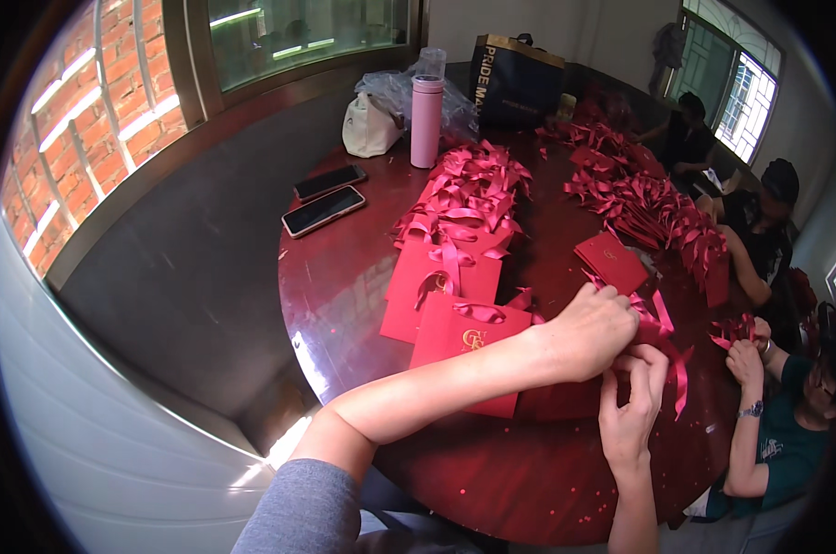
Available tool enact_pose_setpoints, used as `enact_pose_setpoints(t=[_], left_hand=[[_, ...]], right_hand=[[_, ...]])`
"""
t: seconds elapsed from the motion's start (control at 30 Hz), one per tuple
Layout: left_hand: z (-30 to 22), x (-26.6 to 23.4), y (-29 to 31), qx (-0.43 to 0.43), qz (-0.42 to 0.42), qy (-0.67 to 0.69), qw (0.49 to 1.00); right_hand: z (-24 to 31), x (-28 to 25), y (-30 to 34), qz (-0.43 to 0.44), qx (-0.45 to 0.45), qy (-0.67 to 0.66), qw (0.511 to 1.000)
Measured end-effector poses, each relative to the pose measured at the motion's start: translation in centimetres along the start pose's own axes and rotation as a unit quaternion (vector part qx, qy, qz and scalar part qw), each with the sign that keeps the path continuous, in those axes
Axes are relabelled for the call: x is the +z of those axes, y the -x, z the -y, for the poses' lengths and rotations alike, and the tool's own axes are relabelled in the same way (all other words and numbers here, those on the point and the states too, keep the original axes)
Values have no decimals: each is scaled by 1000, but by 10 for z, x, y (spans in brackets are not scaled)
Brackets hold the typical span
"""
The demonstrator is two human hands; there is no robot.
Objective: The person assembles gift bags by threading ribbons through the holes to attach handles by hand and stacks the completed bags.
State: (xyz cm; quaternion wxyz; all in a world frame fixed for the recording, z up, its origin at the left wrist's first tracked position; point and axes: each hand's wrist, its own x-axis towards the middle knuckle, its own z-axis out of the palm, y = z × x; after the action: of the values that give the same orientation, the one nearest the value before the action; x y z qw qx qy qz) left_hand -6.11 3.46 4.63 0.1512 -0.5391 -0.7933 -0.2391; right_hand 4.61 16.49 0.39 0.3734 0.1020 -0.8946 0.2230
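Left hand (pixel 592 332) reaching across, right hand (pixel 632 406) upright, both pinching pink ribbon (pixel 663 334)

Layout: round table at frame centre.

Flat red paper bags with ribbon (pixel 455 277) lie at centre; two dark slab phones (pixel 326 198) upper left of them; tall pink cylindrical flask (pixel 426 120) behind; second bag row (pixel 654 208) upper right on round dark-red glossy table (pixel 344 305).

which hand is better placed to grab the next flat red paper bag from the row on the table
Left, probably. The left hand comes in over the flat red paper bags with ribbon handles, right beside them. The right hand sits farther off, fingers on the pink satin ribbon.
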Motion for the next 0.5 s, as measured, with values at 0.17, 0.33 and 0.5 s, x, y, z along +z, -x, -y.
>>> enact_pose_setpoints(t=[0.17,0.33,0.5], left_hand=[[17,-6,-3,-35,-25,-31,999],[49,-18,-6,-60,-121,-39,990],[75,-29,-2,-105,-128,-15,986]], right_hand=[[-11,-3,-3,30,101,-42,994],[-33,-13,-9,123,239,-198,943],[-68,-32,-14,271,311,-315,855]])
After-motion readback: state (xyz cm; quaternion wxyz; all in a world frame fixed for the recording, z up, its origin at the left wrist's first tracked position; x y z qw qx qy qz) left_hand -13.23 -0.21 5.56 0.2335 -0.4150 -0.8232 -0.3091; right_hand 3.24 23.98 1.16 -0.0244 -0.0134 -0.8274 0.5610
